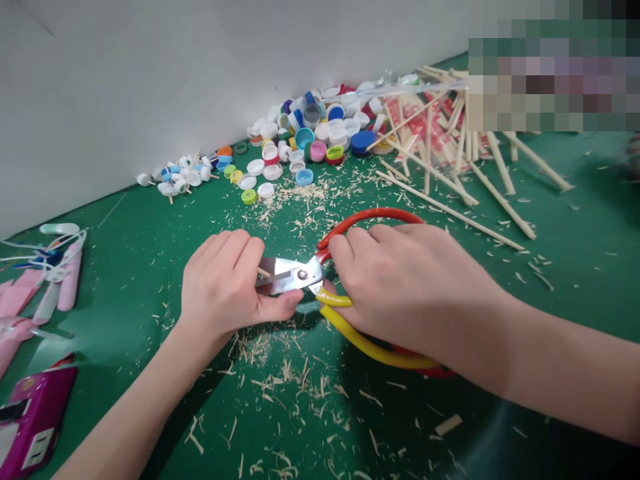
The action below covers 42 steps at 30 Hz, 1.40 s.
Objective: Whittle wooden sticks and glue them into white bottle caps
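Note:
My right hand is wrapped round the handles of a pair of scissors, one loop red and the other yellow. The blades point left, towards my left hand, whose fingers are closed right by them. A short end of a thin wooden stick shows between the blades, coming out of my left fingers. The rest of the stick is hidden in that hand. My left thumb lies stretched along the lower blade. Wood shavings are scattered on the green table under both hands.
A heap of coloured bottle caps lies by the white wall, with a smaller group of caps on sticks to its left. Many wooden sticks lie at the back right. Pink tools and a purple device are at left.

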{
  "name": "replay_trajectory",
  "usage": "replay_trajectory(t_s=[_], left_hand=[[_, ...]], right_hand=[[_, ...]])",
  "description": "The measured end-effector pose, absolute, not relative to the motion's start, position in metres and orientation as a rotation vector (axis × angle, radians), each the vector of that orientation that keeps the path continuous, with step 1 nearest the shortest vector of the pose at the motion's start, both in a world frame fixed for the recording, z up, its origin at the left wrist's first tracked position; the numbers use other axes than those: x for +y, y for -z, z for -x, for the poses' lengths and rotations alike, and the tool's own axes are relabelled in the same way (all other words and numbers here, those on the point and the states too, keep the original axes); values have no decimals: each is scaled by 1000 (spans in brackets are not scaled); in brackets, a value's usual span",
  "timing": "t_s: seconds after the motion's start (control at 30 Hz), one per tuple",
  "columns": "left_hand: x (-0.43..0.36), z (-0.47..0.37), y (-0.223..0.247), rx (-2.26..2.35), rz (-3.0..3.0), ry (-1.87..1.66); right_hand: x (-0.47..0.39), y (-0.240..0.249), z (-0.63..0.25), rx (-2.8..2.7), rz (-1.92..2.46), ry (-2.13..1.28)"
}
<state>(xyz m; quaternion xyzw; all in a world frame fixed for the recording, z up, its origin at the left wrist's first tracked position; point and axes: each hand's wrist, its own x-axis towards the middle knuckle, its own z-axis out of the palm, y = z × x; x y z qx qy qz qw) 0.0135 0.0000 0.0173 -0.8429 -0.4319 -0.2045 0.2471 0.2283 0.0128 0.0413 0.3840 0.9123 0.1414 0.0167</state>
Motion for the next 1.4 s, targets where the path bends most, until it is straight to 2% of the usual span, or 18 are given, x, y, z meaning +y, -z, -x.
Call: replay_trajectory(t_s=[0.27,0.5,0.83,1.4], left_hand=[[-1,-16,-17,-1176,2274,571],[0,-17,-20,-1181,2272,548],[2,-20,-19,-1290,2243,536],[4,-21,-21,-1281,2198,500]], right_hand=[[2,-23,-231,3029,-1224,-679],[10,-36,-227,2897,-1174,-372],[24,-37,-231,2905,-1152,-199],[27,-39,-232,2893,-1139,-201]])
